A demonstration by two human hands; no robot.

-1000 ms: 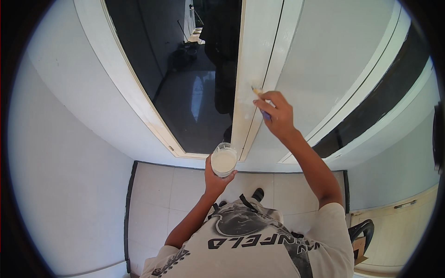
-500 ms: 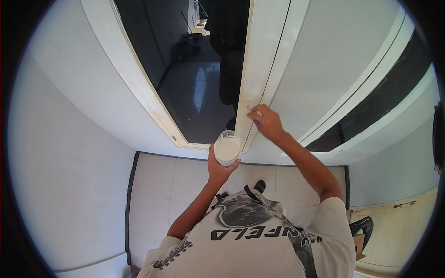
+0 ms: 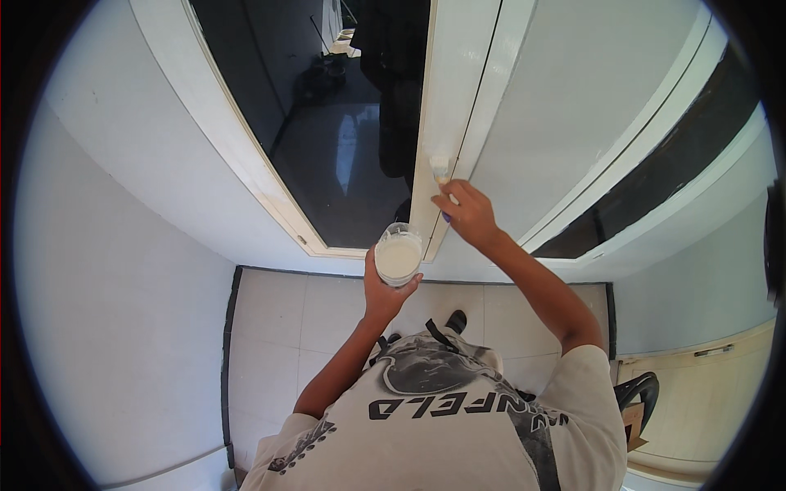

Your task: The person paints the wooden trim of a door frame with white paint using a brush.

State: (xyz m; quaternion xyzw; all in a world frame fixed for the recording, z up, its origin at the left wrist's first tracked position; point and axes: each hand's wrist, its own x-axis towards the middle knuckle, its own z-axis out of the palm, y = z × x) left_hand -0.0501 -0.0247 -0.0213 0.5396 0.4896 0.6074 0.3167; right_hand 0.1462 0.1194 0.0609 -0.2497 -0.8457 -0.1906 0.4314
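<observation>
My left hand [image 3: 385, 290] is wrapped round a clear plastic cup [image 3: 399, 255] of off-white paint, held upright below the dark glass pane [image 3: 327, 155]. Between the fingers of my right hand [image 3: 468, 211] is the handle of a paintbrush [image 3: 440, 170]. Its pale bristles lie against the cream door frame [image 3: 446, 98], on the strip to the right of the glass. The frame's upper part looks whiter and glossier than its lower end. My right fingers hide most of the brush handle.
Pale walls [image 3: 131, 188] close in on the left and right. A second dark window [image 3: 655, 164] with a white frame stands to the right. Tiles [image 3: 266, 327] cover the floor. At lower right are a cream door [image 3: 712, 393] and a cardboard box [image 3: 633, 421] beside a black curved object [image 3: 643, 389].
My right hand has shifted slightly, and the brush's bristles now show farther up the frame strip. The left hand still holds the cup in nearly the same place; the view has tilted a little.
</observation>
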